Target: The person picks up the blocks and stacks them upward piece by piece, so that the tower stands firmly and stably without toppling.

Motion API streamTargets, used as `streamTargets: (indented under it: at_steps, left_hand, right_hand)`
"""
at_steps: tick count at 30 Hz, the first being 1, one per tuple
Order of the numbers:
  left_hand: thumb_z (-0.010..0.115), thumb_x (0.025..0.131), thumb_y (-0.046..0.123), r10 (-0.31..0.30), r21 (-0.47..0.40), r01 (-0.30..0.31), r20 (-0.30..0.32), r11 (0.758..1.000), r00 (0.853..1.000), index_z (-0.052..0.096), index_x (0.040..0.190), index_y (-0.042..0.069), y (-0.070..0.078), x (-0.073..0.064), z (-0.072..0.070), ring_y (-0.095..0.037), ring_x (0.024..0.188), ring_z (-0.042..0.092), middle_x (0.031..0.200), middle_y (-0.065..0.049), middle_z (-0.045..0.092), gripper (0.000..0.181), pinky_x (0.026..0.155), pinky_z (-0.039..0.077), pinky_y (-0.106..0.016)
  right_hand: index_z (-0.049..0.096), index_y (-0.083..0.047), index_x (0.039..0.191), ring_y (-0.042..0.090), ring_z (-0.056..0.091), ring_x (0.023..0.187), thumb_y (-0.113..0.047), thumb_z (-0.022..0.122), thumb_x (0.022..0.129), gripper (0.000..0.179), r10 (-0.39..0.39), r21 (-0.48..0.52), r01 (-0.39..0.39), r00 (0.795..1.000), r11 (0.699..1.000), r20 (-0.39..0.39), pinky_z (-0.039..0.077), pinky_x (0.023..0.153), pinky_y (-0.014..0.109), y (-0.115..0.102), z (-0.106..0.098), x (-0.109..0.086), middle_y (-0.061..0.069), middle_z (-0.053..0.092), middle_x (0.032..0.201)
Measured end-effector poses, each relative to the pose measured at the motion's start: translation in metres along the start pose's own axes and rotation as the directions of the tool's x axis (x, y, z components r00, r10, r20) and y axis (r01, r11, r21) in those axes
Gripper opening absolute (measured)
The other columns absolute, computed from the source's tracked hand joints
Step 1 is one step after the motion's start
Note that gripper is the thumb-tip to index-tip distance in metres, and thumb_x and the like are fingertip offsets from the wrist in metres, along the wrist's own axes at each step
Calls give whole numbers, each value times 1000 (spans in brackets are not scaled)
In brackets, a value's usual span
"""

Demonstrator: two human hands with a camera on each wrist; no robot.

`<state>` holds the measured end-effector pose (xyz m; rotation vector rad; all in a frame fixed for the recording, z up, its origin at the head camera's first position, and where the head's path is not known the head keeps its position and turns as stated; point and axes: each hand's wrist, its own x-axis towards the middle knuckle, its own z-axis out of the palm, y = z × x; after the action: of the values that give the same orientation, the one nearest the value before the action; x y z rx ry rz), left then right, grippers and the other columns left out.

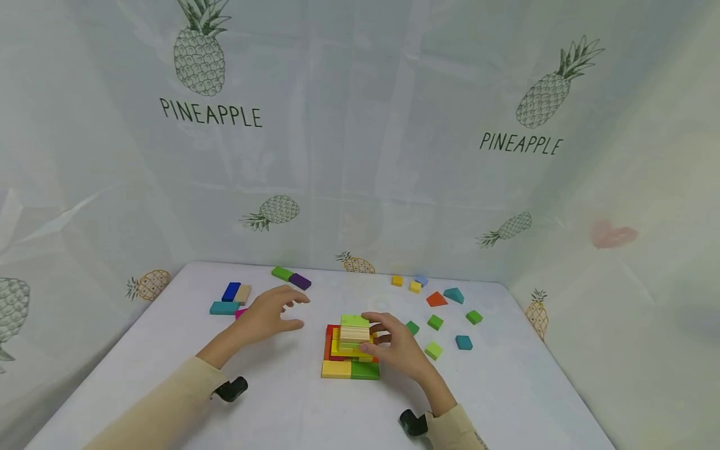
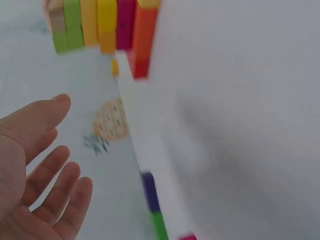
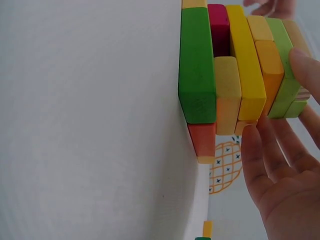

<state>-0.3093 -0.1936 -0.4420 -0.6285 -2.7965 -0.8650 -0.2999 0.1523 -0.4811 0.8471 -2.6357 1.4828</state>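
Observation:
A tiered stack of coloured blocks [image 1: 342, 351] stands on the white table. At its top, a plain wooden block [image 1: 354, 335] sits by a light green block [image 1: 354, 320]. My right hand [image 1: 400, 351] holds the top from the right, thumb at the wooden block's near side and index finger toward the back. In the right wrist view, the thumb [image 3: 304, 67] overlaps the light green and wooden blocks; the other fingers spread beside the lower tiers, and the index tip is hidden. Left of the stack, my left hand [image 1: 265, 317] hovers with fingers loosely bent and holds nothing.
Beyond the left hand lie a blue block [image 1: 231, 291], a teal block [image 1: 224, 308] and a purple block [image 1: 300, 282]. Several small blocks, including an orange triangle [image 1: 436, 299] and a green cube [image 1: 474, 317], are scattered right of the stack. A pineapple-print curtain [image 1: 360, 156] hangs behind.

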Motion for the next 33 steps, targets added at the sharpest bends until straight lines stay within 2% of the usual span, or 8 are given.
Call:
streamTargets:
  at_steps: [6,9,14,17,19,26,33]
  left_hand:
    - [88,89,21,-26,48,27,-26,998,999,69,134,15,-47,-8,-19,-34,116,63,130,-11,69,49,88,60,-50]
    - [88,89,18,-42,52,43,-13,998,999,69,134,10,-64,-12,-25,-38,118,63,129,-15,68,50,91,59,-56]
    - [89,87,18,-90,118,87,15,989,996,69,134,6,-84,-17,-27,-45,123,61,132,-22,66,53,97,58,-61]
    - [89,86,18,-121,151,115,30,982,992,69,135,3,-90,-19,-25,-51,130,57,141,-29,61,55,99,57,-61]
    - [89,86,17,-131,159,124,37,979,991,70,133,1,-92,-20,-25,-50,127,58,140,-31,61,54,97,59,-59]
    - [85,87,7,-124,150,115,51,982,991,74,126,2,-90,-23,-26,-36,111,63,123,-21,70,41,90,62,-54]
    - [81,88,0,-118,131,110,48,985,992,73,126,3,-89,-26,-25,-38,108,65,118,-21,71,39,88,62,-53]
  right_hand:
    - [59,-25,150,20,64,119,-34,84,93,62,3,4,-3,1000,1000,-1,60,101,41,0,0,0,-5,61,142]
    - [59,-25,150,20,64,119,-34,84,94,62,3,7,-3,1000,1000,0,60,101,42,1,0,0,-4,61,143]
    - [58,-23,150,23,64,120,-34,84,94,62,-2,13,2,1000,1000,1,60,101,42,1,0,0,-3,61,143]
    - [59,-25,150,23,64,120,-34,84,94,62,1,19,-1,1000,1000,3,59,101,43,1,-1,0,-4,61,142]
    - [59,-26,150,24,64,120,-34,84,94,62,0,21,0,1000,1000,4,59,102,44,1,-1,1,-3,61,143]
    - [57,-18,151,25,63,121,-32,84,94,65,-1,17,1,1000,1000,2,59,102,46,0,-1,0,-3,61,143]
    - [59,-27,148,26,63,121,-32,85,93,61,7,21,-7,1000,1000,1,58,103,46,-1,-1,0,-4,61,142]
